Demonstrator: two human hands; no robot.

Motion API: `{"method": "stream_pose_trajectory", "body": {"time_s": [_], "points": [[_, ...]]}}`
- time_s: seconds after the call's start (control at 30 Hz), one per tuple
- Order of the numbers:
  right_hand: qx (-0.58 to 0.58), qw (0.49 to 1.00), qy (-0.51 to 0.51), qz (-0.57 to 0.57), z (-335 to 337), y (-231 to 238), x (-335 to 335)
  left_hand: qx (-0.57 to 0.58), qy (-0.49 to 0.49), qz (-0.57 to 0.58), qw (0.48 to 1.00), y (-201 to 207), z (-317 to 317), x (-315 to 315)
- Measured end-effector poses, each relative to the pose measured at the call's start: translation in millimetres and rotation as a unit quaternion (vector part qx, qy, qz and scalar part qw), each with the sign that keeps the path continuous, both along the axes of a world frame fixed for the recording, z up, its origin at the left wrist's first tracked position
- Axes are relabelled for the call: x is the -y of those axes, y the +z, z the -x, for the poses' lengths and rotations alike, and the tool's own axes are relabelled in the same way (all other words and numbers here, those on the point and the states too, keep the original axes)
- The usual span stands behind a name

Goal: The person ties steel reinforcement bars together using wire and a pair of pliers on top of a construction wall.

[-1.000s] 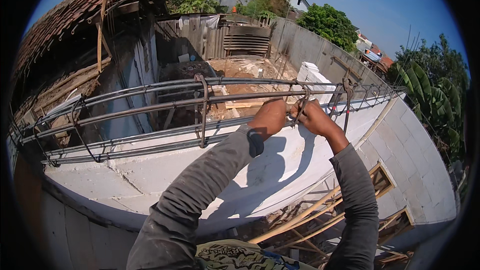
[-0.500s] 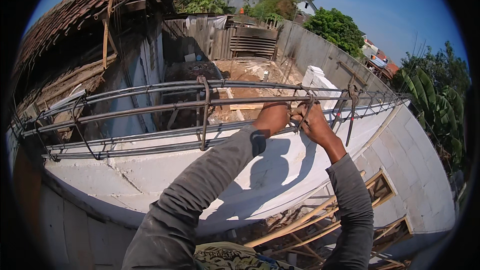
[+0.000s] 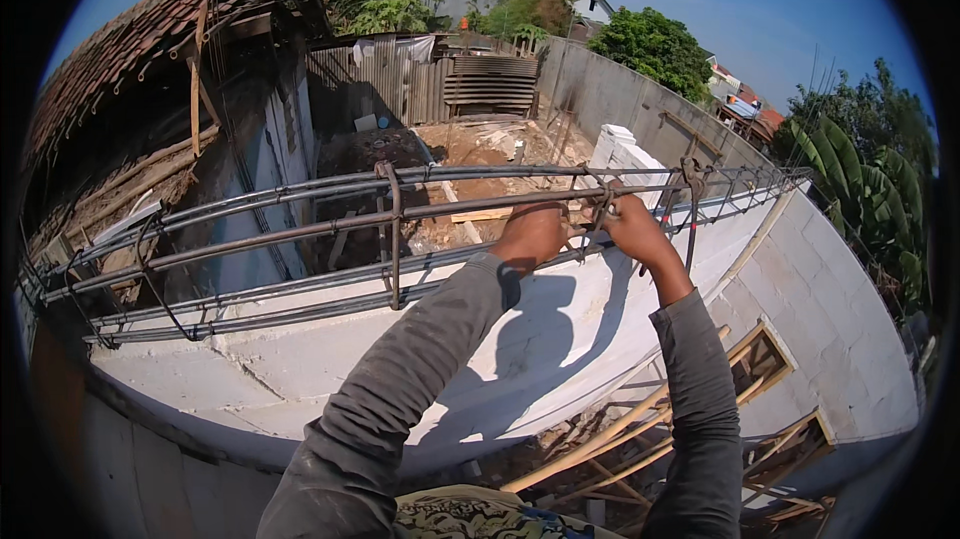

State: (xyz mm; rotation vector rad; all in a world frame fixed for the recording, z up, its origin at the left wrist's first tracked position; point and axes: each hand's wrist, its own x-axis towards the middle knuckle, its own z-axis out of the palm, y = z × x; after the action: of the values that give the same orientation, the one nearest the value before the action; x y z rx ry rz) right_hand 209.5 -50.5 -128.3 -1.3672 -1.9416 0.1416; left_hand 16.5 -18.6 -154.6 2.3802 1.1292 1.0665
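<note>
A long cage of steel reinforcing bars (image 3: 300,226) lies along the top of a white block wall (image 3: 300,359). At its middle, my left hand (image 3: 533,233) is closed beside the bars, its fingertips turned toward a bent steel stirrup (image 3: 604,201). What it pinches is hidden. My right hand (image 3: 637,226) is just across from it, with bent fingers closed at that stirrup's right side. A second stirrup (image 3: 395,239) loops round the bars left of my hands. Another stirrup (image 3: 693,209) hangs tilted to the right of them.
Below the wall, bamboo poles (image 3: 600,434) lean over rubble. Wooden frames (image 3: 762,369) sit in openings in the grey block wall (image 3: 830,309) at right. A tiled roof (image 3: 140,49) overhangs at left. Beyond the cage are bare ground (image 3: 465,149) and a corrugated metal fence (image 3: 375,79).
My right hand has shifted slightly right from my left hand, and a gap shows between them. The whole view has shifted a little, moving the background left.
</note>
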Motion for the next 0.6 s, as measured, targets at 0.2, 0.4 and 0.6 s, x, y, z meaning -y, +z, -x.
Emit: {"method": "stream_pose_trajectory", "body": {"time_s": [0.2, 0.4, 0.6], "points": [[-0.191, 0.944, -0.170, -0.210, -27, -57, 73, -0.035, -0.012, 0.006, 0.999, -3, 7, 1], [-0.094, 0.898, -0.342, -0.260, -123, -99, 43, -0.096, -0.009, 0.020, 0.995, 12, 2, 0], [-0.167, 0.930, -0.259, -0.201, -115, -81, 38, -0.107, 0.017, -0.024, 0.994, 8, 8, 5]]}}
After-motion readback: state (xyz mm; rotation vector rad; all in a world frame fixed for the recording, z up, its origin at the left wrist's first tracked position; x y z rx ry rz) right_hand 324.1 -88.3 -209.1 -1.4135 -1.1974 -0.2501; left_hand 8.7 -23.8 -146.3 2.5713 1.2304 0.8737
